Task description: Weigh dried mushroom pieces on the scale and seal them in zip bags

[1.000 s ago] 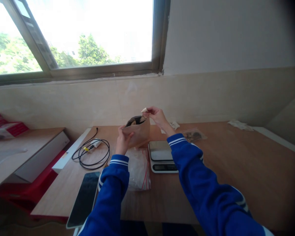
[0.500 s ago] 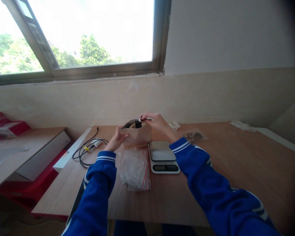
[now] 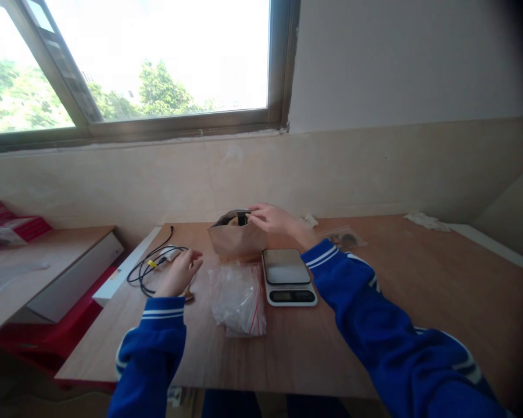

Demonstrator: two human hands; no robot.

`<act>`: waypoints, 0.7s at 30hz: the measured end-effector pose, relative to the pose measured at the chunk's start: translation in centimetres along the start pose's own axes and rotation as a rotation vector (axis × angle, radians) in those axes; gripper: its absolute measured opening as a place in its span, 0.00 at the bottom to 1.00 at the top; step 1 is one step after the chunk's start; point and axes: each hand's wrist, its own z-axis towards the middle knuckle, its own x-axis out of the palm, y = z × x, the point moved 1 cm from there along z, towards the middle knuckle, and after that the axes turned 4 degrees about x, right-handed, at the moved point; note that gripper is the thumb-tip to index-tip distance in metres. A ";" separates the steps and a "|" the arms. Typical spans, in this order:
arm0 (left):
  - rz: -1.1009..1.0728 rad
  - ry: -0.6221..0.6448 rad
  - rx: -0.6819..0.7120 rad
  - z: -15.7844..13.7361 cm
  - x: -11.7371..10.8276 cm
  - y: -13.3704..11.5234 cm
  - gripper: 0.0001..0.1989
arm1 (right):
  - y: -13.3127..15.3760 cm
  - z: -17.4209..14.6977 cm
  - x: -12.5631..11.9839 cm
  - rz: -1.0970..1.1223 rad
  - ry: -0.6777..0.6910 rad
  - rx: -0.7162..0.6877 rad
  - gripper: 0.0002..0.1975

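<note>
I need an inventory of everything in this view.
paper bag: 1, brown, back middle
plastic bags: uncountable, clear, before paper bag
scale: 1, white, beside plastic bags
cable: 1, black, left
block: 1, white, by cable
object: 1, brown, left middle
pouch: 1, clear, back right
scraps: 2, white, back edge
tables: 2, brown, centre and left
boxes: several, pink, far left
stool: 1, red, lower left
window: 1, brown-framed, upper left
left hand: 1, bare, by cable
right hand: 1, bare, paper bag's mouth
sleeves: 2, blue, bottom

Wooden table (image 3: pixel 440 284): paper bag (image 3: pixel 237 240), clear plastic bags (image 3: pixel 235 299), scale (image 3: pixel 286 268), black cable (image 3: pixel 161 262), packet (image 3: pixel 347 237).
</note>
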 end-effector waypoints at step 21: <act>0.401 0.282 -0.182 -6.5 3.9 0.3 0.14 | 0.3 -1.9 1.7 -0.076 -0.175 0.077 0.22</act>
